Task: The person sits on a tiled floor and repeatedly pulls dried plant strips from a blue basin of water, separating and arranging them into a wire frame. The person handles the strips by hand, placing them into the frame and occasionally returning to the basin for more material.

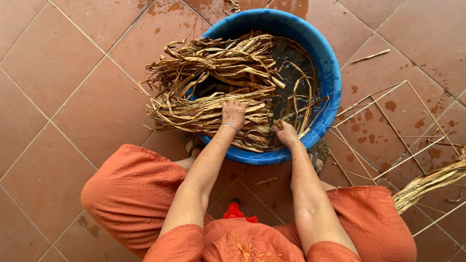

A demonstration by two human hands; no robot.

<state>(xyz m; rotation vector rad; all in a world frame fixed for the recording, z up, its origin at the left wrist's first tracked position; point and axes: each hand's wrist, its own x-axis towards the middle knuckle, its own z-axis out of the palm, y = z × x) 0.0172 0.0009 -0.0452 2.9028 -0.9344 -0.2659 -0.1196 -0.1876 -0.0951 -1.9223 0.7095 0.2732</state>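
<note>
A blue plastic basin (330, 73) of dark water stands on the tiled floor in front of me. Bundles of dried tan plant strips (213, 73) lie across its left half and hang over the rim. My left hand (233, 113), with a bracelet at the wrist, presses flat on the nearest bundle (194, 114). My right hand (285, 133) is at the basin's near rim, fingers closed around a few wet strips (303, 114) that trail into the water.
A thin metal wire frame (388, 136) lies on the wet terracotta tiles at the right. Another bundle of dried strips (427, 184) rests beside my right knee. A small red object (235, 212) sits between my knees. Loose strips lie near the basin.
</note>
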